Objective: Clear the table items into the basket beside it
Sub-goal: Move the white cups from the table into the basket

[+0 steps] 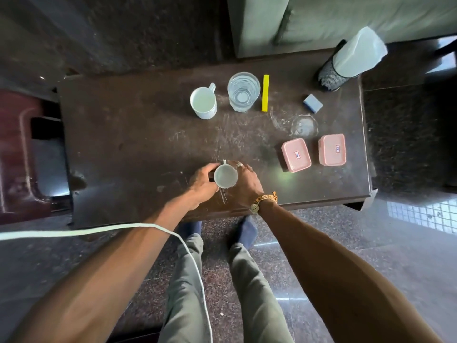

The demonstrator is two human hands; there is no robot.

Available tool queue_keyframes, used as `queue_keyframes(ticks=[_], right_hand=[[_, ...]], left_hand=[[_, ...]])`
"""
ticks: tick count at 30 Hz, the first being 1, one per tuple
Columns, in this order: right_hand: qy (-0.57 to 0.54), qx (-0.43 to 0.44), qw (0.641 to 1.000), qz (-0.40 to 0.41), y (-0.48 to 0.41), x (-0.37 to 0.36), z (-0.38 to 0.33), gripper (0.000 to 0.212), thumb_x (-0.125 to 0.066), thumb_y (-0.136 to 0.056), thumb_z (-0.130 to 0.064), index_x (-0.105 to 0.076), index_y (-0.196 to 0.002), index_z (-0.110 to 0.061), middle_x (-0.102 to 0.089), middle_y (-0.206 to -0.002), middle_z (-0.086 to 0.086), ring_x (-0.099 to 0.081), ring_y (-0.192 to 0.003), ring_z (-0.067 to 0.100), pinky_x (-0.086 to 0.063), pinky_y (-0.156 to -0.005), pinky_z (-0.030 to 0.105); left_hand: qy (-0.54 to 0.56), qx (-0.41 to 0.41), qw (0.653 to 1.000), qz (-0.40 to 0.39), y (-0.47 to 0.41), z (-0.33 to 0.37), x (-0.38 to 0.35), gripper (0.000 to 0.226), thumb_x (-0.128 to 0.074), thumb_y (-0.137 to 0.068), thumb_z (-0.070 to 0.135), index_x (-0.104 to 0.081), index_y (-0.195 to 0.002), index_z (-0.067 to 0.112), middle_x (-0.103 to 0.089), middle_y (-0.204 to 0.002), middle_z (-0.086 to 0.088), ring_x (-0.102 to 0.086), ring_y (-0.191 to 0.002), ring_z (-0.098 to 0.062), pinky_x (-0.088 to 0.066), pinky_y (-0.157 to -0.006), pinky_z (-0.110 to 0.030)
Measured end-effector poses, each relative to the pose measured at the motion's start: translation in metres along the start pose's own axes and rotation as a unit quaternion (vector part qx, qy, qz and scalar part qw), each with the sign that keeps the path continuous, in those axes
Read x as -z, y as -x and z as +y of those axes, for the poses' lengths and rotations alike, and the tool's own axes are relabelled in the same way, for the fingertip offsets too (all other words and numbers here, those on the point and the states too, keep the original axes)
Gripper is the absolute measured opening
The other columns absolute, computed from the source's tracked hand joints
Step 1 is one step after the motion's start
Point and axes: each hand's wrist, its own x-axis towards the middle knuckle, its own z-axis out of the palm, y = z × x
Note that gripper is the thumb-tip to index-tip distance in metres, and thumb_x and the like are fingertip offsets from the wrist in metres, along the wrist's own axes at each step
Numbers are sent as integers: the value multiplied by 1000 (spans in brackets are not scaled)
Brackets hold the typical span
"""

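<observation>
Both hands close around a small white ceramic mug (225, 176) at the near edge of the dark scratched tabletop (138, 134): left hand (203, 183) wraps its left side, right hand (247, 183) its right side, handle pointing away. Whether the mug rests on the surface or is lifted, cannot tell.

Toward the far edge: second white mug (203, 103), clear drinking glass (243, 91) just beside it, yellow flat stick (265, 93), blue rectangular block (313, 103). Far right corner: black mesh holder with white paper (346, 63). Near the right edge: clear glass lid (304, 125) and two pink lidded plastic boxes (296, 155) (332, 149), side by side.
</observation>
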Motion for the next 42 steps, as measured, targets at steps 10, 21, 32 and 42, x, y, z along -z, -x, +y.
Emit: queue_keyframes(ticks=[10, 21, 32, 42], right_hand=[[66, 103, 992, 19, 62, 75, -113, 67, -83, -74, -24, -57, -135, -19, -63, -129, 10, -60, -117, 29, -52, -95, 39], [171, 290, 941, 40, 155, 103, -318, 65, -84, -70, -18, -62, -131, -19, -67, -127, 6, -63, -114, 29, -52, -93, 37], [196, 358, 913, 2, 214, -56, -467, 71, -85, -65, -12, -61, -131, -19, -65, -126, 6, -60, -115, 28, -48, -93, 33], [202, 396, 896, 12, 224, -145, -570, 60, -83, -70, -18, -62, -126, -15, -67, -121, 7, -63, -111, 27, -52, -89, 34]], left_hand=[[111, -35, 992, 41, 98, 65, 88, 68, -65, -82, -11, -49, -140, 19, -58, -124, -1, -52, -106, -11, -50, -71, -13], [185, -117, 960, 173, 242, 81, 254, 64, -70, -72, -16, -63, -124, 19, -69, -109, 0, -63, -103, -14, -56, -89, -28], [222, -104, 951, 187, 329, -71, 395, 52, -66, -79, -11, -61, -127, 10, -65, -109, -7, -64, -101, -22, -56, -92, -37], [213, -84, 938, 260, 357, -151, 495, 62, -79, -67, -4, -65, -118, 28, -66, -79, 11, -64, -80, -10, -54, -65, -20]])
